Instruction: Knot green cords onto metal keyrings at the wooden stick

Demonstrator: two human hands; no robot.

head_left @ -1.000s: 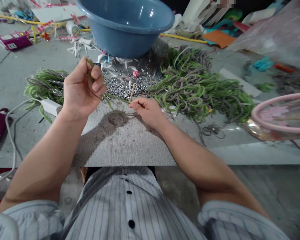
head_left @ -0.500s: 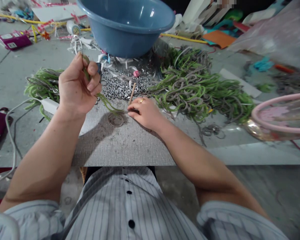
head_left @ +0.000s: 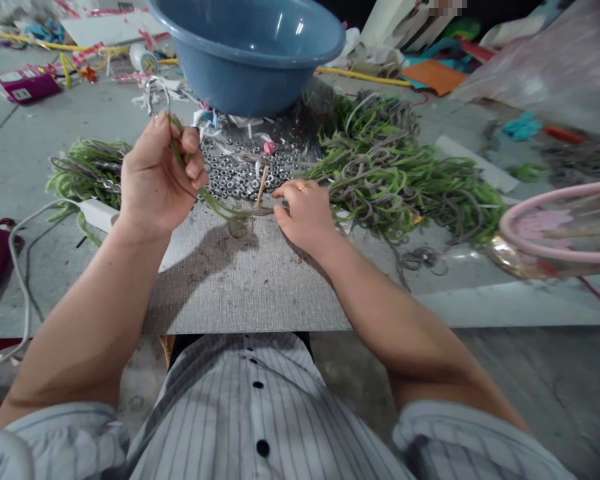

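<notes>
My left hand (head_left: 156, 175) is raised at the left, its fingers closed around a green and grey cord (head_left: 216, 205). A metal ring (head_left: 149, 101) sticks up above the thumb. From under the fingers the cord slopes down to the right, and its grey end lies near the tabletop. Beside that end, my right hand (head_left: 307, 215) rests low over the table with thumb and forefinger apart. Between the two hands a thin wooden stick (head_left: 263, 187) stands at a slight tilt. Small shiny metal rings or nuts (head_left: 230, 170) lie scattered just behind it.
A large blue basin (head_left: 255, 73) stands behind the metal pieces. Green and grey cords (head_left: 405, 173) are heaped at the right, with a smaller bundle (head_left: 83, 167) at the left. A pink-rimmed clear bag (head_left: 555, 230) and purple boxes (head_left: 27, 85) flank the work area.
My right hand has moved slightly right, off the cord's grey end, and its fingers have parted. My left hand keeps the cord at nearly the same height.
</notes>
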